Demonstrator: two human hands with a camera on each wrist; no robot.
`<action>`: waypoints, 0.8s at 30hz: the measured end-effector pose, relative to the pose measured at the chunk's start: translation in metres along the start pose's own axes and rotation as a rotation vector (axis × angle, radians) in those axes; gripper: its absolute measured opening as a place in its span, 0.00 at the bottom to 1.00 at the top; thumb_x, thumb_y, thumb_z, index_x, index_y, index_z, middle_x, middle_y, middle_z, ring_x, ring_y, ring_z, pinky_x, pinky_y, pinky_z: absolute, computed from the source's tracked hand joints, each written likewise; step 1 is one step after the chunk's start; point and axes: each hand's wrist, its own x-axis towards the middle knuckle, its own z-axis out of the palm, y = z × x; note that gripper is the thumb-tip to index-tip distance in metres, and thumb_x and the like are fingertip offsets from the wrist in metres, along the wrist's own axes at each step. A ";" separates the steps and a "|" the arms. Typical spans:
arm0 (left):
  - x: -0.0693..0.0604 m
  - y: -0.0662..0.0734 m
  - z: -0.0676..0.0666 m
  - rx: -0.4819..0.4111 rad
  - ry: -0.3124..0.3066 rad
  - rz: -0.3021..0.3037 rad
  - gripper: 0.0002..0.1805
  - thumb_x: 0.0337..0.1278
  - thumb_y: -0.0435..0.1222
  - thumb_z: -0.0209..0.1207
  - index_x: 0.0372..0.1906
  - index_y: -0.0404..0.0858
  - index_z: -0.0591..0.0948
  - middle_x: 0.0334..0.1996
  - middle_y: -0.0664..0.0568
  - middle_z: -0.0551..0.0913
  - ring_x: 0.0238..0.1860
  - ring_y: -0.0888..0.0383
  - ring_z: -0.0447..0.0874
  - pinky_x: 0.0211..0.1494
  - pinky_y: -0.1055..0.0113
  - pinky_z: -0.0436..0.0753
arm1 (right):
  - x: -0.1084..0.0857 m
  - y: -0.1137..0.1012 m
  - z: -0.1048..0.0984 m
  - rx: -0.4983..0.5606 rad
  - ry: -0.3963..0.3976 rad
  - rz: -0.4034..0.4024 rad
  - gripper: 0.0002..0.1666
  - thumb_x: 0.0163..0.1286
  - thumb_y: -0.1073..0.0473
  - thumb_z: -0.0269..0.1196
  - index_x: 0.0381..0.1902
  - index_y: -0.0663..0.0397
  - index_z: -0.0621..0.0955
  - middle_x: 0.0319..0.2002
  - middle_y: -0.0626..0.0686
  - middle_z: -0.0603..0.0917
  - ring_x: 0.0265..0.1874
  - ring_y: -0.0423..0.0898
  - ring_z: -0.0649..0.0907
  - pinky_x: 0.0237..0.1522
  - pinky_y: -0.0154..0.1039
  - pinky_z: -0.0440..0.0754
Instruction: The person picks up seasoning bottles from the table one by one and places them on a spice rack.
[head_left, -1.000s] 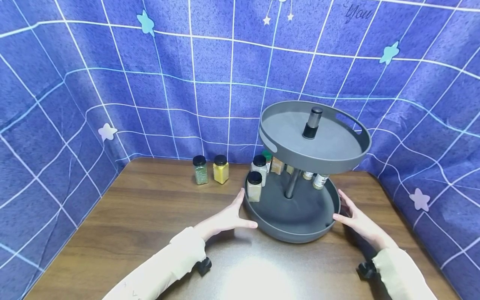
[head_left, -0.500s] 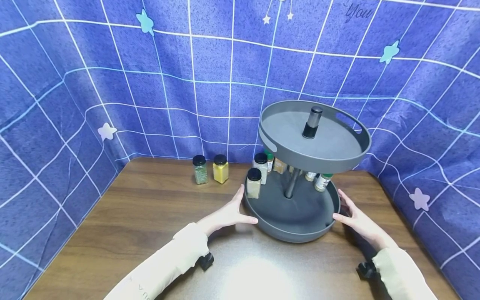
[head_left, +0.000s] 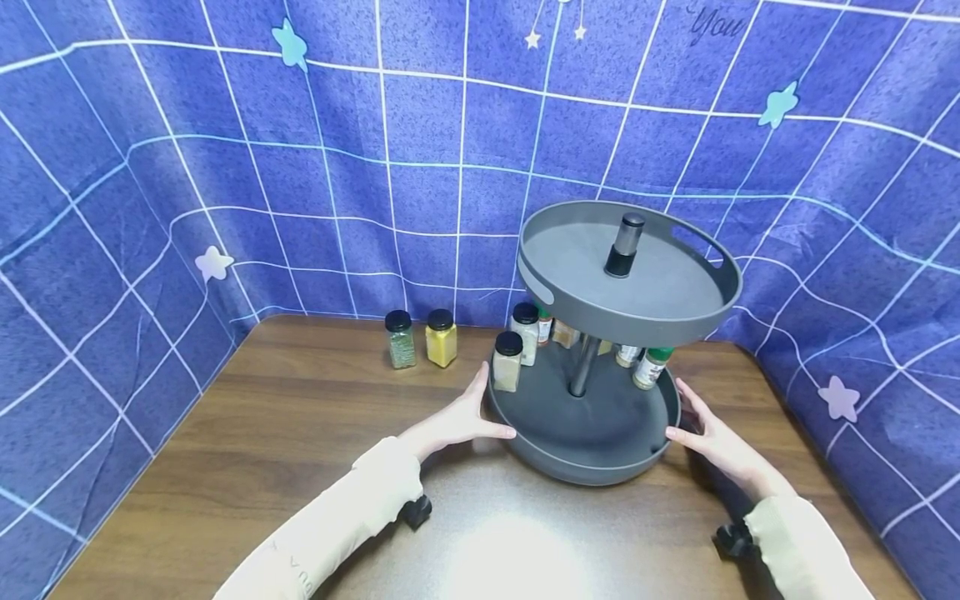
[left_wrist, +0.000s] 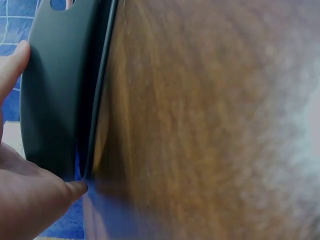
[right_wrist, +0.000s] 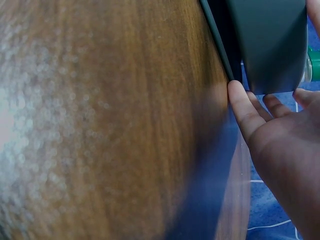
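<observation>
A grey two-tier turntable (head_left: 592,425) stands on the table, its upper tray (head_left: 675,258) bare around a central post. My left hand (head_left: 461,421) touches the left side of the lower tray, thumb and fingers spread wide; in the left wrist view the thumb (left_wrist: 75,188) lies at the tray's bottom edge. On the opposite side, my right hand (head_left: 716,442) has its fingertips against the lower tray's wall. The lower tray holds several spice jars, including a black-capped beige jar (head_left: 507,362), a black-capped pale jar (head_left: 527,333) and a green-capped jar (head_left: 651,369). The upper tray partly hides the rear jars.
Two black-capped jars stand on the wooden table (head_left: 300,433) left of the turntable: one with green herbs (head_left: 401,340), one with yellow powder (head_left: 442,339). A blue gridded curtain (head_left: 420,192) hangs behind and at both sides.
Jars on the lower tray have turned clockwise as seen from above: left ones away from me, right ones toward me. My left hand has slid slightly forward; my right hand stays put.
</observation>
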 end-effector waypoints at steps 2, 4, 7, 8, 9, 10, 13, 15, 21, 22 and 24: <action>0.001 0.000 -0.001 0.005 0.002 0.011 0.70 0.38 0.52 0.72 0.73 0.34 0.33 0.74 0.37 0.32 0.74 0.47 0.33 0.75 0.54 0.43 | 0.000 0.000 0.000 -0.003 0.000 0.002 0.48 0.68 0.63 0.58 0.74 0.57 0.41 0.69 0.72 0.52 0.58 0.33 0.66 0.51 0.16 0.61; 0.003 -0.001 -0.003 0.010 -0.002 0.015 0.70 0.38 0.52 0.72 0.73 0.35 0.33 0.74 0.38 0.32 0.74 0.48 0.33 0.75 0.54 0.43 | 0.000 0.000 0.000 -0.008 -0.001 0.007 0.48 0.68 0.63 0.58 0.74 0.56 0.41 0.69 0.71 0.53 0.58 0.34 0.66 0.51 0.16 0.61; 0.005 -0.002 -0.006 0.015 -0.016 0.017 0.70 0.37 0.51 0.73 0.73 0.35 0.33 0.74 0.40 0.32 0.74 0.48 0.33 0.75 0.54 0.43 | 0.001 0.000 0.000 -0.019 -0.001 0.013 0.48 0.68 0.62 0.58 0.74 0.56 0.41 0.68 0.71 0.53 0.59 0.37 0.66 0.51 0.16 0.61; 0.006 -0.003 -0.007 0.017 -0.023 0.015 0.70 0.37 0.52 0.73 0.73 0.35 0.33 0.74 0.40 0.32 0.74 0.49 0.34 0.75 0.54 0.43 | 0.001 0.000 0.000 -0.020 0.000 0.014 0.48 0.68 0.62 0.58 0.74 0.56 0.41 0.68 0.71 0.54 0.59 0.38 0.66 0.51 0.16 0.61; 0.007 -0.003 -0.007 0.021 -0.029 0.012 0.70 0.37 0.52 0.72 0.73 0.36 0.33 0.75 0.41 0.32 0.74 0.50 0.34 0.75 0.54 0.43 | 0.001 0.000 -0.001 -0.020 0.000 0.014 0.48 0.68 0.62 0.58 0.74 0.56 0.41 0.68 0.71 0.54 0.59 0.38 0.66 0.51 0.16 0.61; 0.007 -0.004 -0.008 0.023 -0.032 0.012 0.70 0.37 0.52 0.72 0.73 0.36 0.33 0.75 0.41 0.32 0.74 0.50 0.34 0.75 0.54 0.43 | 0.001 0.000 -0.001 -0.021 0.001 0.013 0.48 0.68 0.62 0.58 0.74 0.56 0.42 0.68 0.71 0.54 0.59 0.39 0.65 0.51 0.16 0.61; 0.009 -0.005 -0.010 0.020 -0.042 0.010 0.70 0.37 0.52 0.73 0.73 0.36 0.33 0.75 0.42 0.32 0.74 0.50 0.34 0.75 0.54 0.43 | 0.001 0.000 0.000 -0.018 0.002 0.010 0.48 0.68 0.62 0.58 0.74 0.56 0.42 0.68 0.71 0.54 0.59 0.38 0.66 0.51 0.16 0.61; 0.010 -0.005 -0.011 0.022 -0.048 0.006 0.70 0.37 0.52 0.73 0.74 0.37 0.33 0.75 0.43 0.32 0.74 0.50 0.34 0.75 0.54 0.43 | 0.000 0.000 0.000 -0.018 0.002 0.010 0.48 0.68 0.62 0.58 0.74 0.56 0.41 0.68 0.71 0.54 0.59 0.38 0.66 0.51 0.16 0.61; 0.009 -0.004 -0.013 0.018 -0.055 0.000 0.70 0.37 0.52 0.72 0.74 0.40 0.32 0.75 0.45 0.32 0.74 0.51 0.35 0.75 0.55 0.44 | 0.000 0.001 0.000 -0.029 -0.001 0.021 0.48 0.68 0.62 0.58 0.75 0.55 0.41 0.69 0.71 0.54 0.61 0.45 0.65 0.51 0.16 0.61; 0.009 -0.004 -0.013 0.017 -0.055 0.000 0.70 0.37 0.52 0.72 0.74 0.40 0.32 0.75 0.45 0.32 0.74 0.51 0.35 0.75 0.55 0.44 | 0.001 0.001 0.000 -0.033 -0.001 0.022 0.48 0.68 0.62 0.58 0.75 0.55 0.41 0.69 0.71 0.54 0.61 0.47 0.65 0.51 0.16 0.61; 0.008 -0.003 -0.013 0.019 -0.053 -0.001 0.70 0.37 0.53 0.72 0.74 0.41 0.32 0.75 0.45 0.32 0.74 0.52 0.35 0.75 0.55 0.44 | 0.001 0.000 0.000 -0.037 -0.003 0.024 0.48 0.68 0.62 0.58 0.75 0.55 0.41 0.69 0.70 0.54 0.62 0.51 0.64 0.51 0.16 0.61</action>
